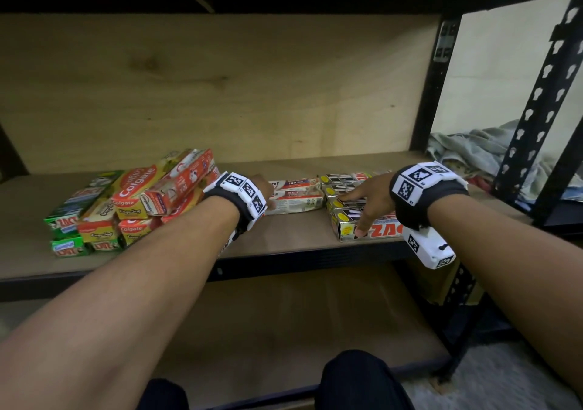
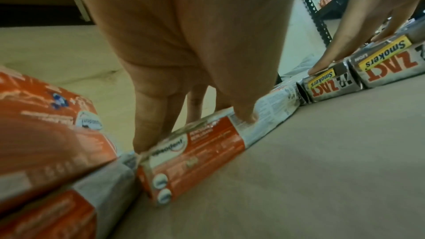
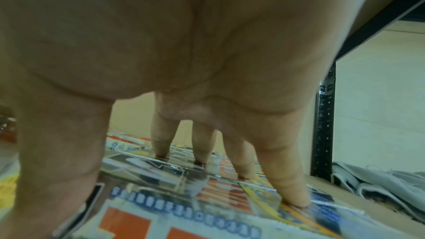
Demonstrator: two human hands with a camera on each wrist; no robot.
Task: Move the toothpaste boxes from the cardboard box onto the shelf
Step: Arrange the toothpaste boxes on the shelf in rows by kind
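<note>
Red boxes (image 1: 135,188), left stack: "Colgate"
Silver boxes (image 2: 388,64), right row: "ZACT", "Smokers" on yellow
Green box (image 1: 64,223), stack's left edge: "ZACT"
White-and-red box (image 1: 295,185), centre: "10X"

One left hand (image 1: 262,187), one right hand (image 1: 369,198), two white-and-red toothpaste boxes (image 1: 296,199), about four black-and-yellow Zact boxes (image 1: 381,230)

Both forearms are bare. Each wrist wears a black fabric band (image 1: 419,207) ringed with white blocks printed with black square codes (a white camera housing (image 1: 430,248) hangs at six o'clock under the right one). Dark trousers (image 1: 359,381) cover the knees.
</note>
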